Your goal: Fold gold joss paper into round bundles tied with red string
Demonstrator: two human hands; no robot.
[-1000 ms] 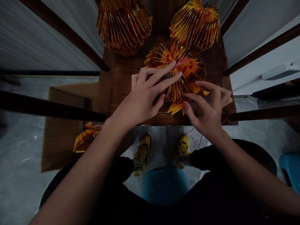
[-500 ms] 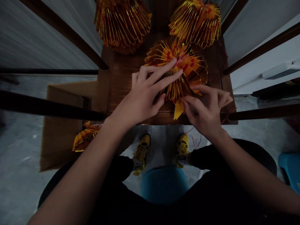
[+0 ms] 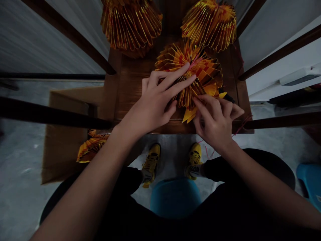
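Note:
A round, pleated gold-and-red paper fan flower lies on the dark wooden board, with pink string at its centre. My left hand rests over its left side, index and middle fingers stretched across the folds towards the string. At the lower edge, the fingers of my right hand pinch the folded paper, thumb below and index finger on top. Yellow pointed paper tips stick out beside that pinch. The paper between the right fingertips is partly hidden.
Two more pleated paper pieces stand behind, a large one at left and another at right. Dark wooden bars flank the board. Below left is a cardboard box with folded paper. A blue stool shows between my legs.
My right hand has shifted slightly left and its fingers now press the pleats further in. The yellow tips have swung a little up and left. My left hand stays nearly still.

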